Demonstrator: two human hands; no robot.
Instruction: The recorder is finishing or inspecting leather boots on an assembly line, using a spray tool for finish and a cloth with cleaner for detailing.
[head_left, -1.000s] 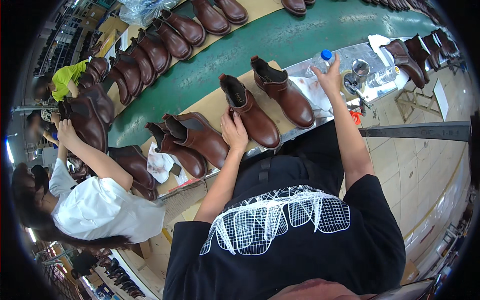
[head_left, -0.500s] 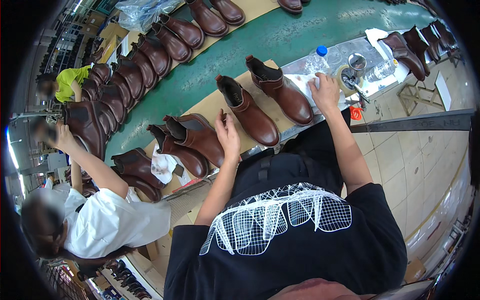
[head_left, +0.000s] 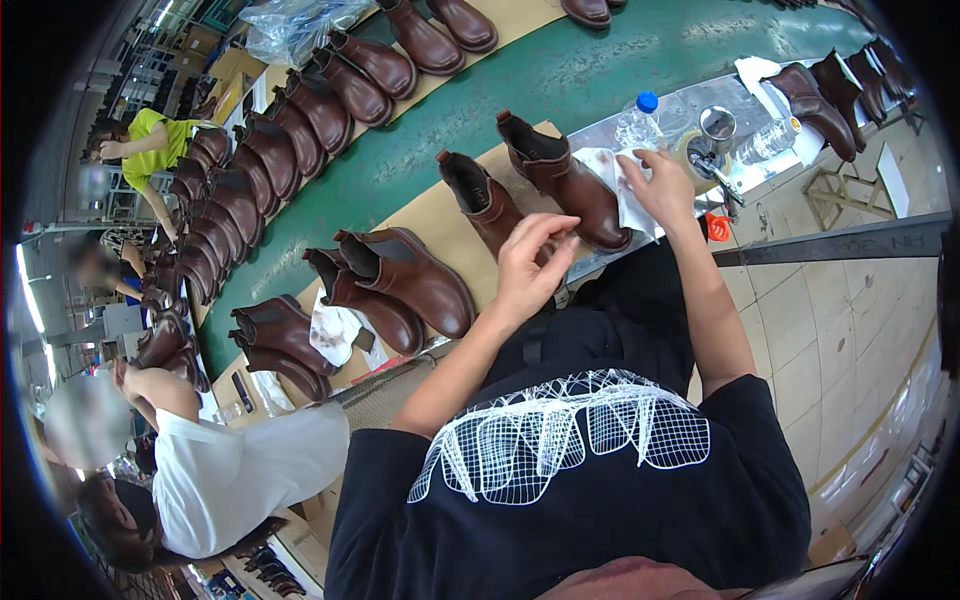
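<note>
Here the left hand point(head_left: 535, 262), loosely curled and empty, overlaps the toe of a brown boot point(head_left: 482, 197), whose length slants away leftward on the tan sheet point(head_left: 408, 210). The right hand point(head_left: 663, 190), half-open, is nearest the white cloth point(head_left: 632, 212).

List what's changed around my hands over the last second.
Your left hand moved right, from beside the left boot of the pair before you to over its toe. Your right hand drew back from the blue-capped bottle to the white cloth. The bottle and that pair stayed put.
</note>
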